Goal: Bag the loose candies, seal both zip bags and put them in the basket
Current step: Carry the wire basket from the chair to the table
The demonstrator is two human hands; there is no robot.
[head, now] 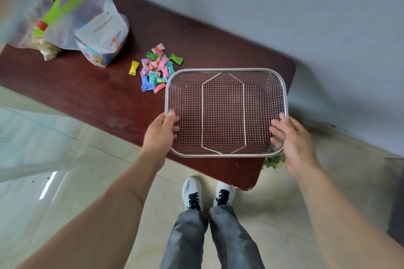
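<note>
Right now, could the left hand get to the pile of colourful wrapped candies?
Probably yes: the left hand grips the silver wire-mesh basket's rim, but the candy pile lies just beyond, nothing between.

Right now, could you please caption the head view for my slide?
Left hand grips the wire basket over the table, right hand at its rim; loose candies and zip bags nearby.

Wire-mesh basket (225, 70): rectangular, silver, level, at right end of counter (87, 85), near rim close to front edge. Loose wrapped candies (155, 72), mixed colours, heaped just off basket's far-left corner. One yellow candy (133, 67) slightly apart, left. Two clear zip bags upright at left end: candy-filled bag (102, 35), green zip gaping; second bag (26, 17) beside it, blurred, pale contents.
</note>
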